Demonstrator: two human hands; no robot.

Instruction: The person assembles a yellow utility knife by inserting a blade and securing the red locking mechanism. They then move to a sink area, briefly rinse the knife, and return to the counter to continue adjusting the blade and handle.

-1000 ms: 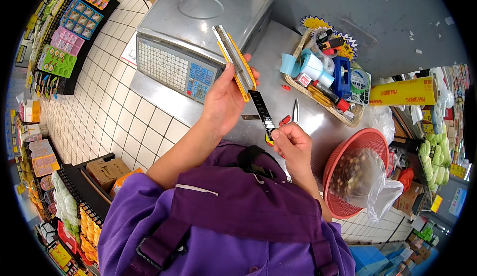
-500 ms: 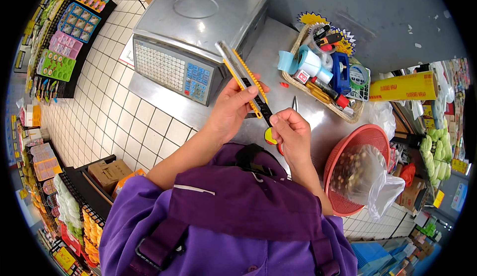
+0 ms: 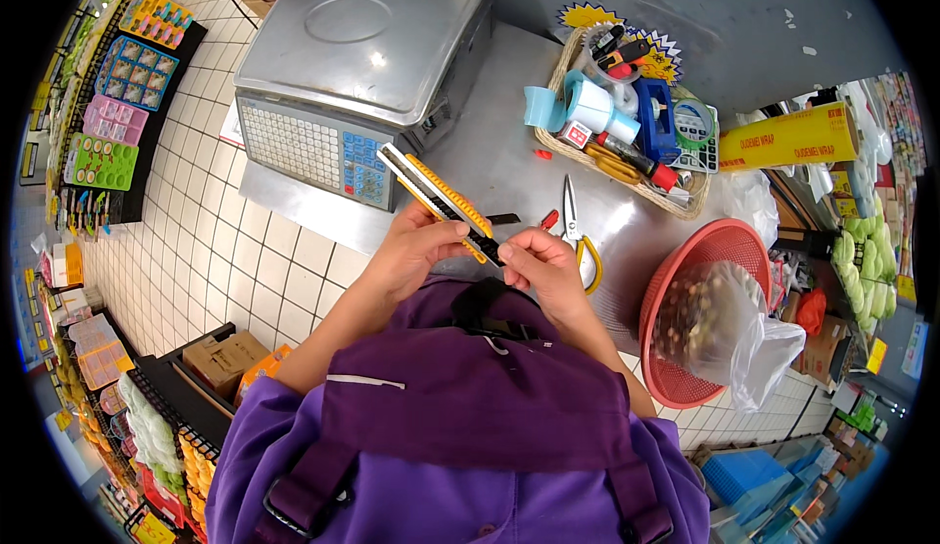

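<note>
- A yellow-edged utility knife [image 3: 431, 193] is held above the near side of a steel counter [image 3: 509, 118], a weighing scale [image 3: 392, 40] at eleven o'clock, scissors [image 3: 571, 213] at three.
- The left hand [image 3: 411, 252] curls closed around the knife's body, thumb on top; the right hand [image 3: 541, 265] pinches the black strip [image 3: 483, 239], seemingly its blade, at the four-o'clock end.
- Body looks light and stiff, best gripped mid-length; the thin strip, probably brittle, suits a flat-face pinch.
</note>
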